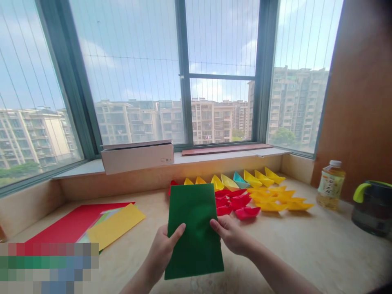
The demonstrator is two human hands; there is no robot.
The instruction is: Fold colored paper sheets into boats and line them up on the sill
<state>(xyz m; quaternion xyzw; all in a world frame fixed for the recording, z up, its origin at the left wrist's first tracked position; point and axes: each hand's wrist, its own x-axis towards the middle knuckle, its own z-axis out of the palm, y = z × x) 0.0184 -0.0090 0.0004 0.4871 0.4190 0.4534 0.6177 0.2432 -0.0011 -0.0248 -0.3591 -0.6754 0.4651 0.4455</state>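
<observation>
Green paper (194, 228), folded into an upright rectangle, is hanging in the air just above the table (306, 249), in front of the person. The left hand (162, 249) is pinching its left edge, thumb lying across the front; the right hand (231, 234) is clamping the right edge, its grip closed on the sheet. Just behind it, rows of red boats (237, 204) and yellow boats (275, 198) are sitting on the table, one of them a blue boat (240, 179). To the left, flat coloured sheets (101, 224) are lying in what looks like a loose stack. A white box (137, 156) is resting on the window sill (82, 168), and a bottle (330, 184) is standing at the right.
</observation>
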